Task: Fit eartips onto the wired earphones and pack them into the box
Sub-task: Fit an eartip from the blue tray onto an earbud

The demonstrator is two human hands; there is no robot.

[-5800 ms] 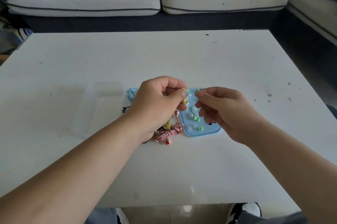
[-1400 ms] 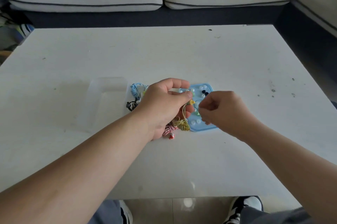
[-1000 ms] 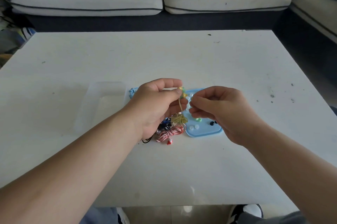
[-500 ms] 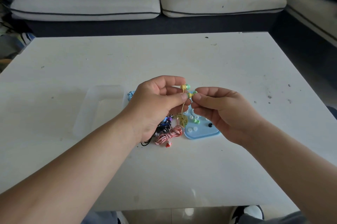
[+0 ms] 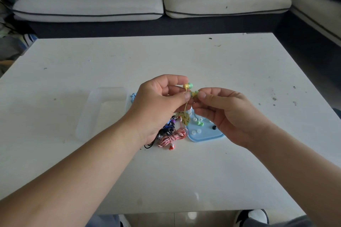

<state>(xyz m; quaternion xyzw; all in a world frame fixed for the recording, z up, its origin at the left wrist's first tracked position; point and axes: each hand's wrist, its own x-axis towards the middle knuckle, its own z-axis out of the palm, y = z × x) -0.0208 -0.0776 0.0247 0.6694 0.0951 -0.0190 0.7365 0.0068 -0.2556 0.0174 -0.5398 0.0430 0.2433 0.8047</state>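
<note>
My left hand (image 5: pixel 158 104) pinches the yellow earphones (image 5: pixel 187 85); one bud lies level, green eartip (image 5: pixel 191 85) pointing right. My right hand (image 5: pixel 227 114) pinches the second bud's tip.

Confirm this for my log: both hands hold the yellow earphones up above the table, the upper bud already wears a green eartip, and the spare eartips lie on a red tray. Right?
Not quite. The tray under the spare eartips is light blue, not red, as the head view shows. The rest holds: the left hand and right hand hold the yellow earphones above the table, the upper bud wearing a green eartip.
</note>
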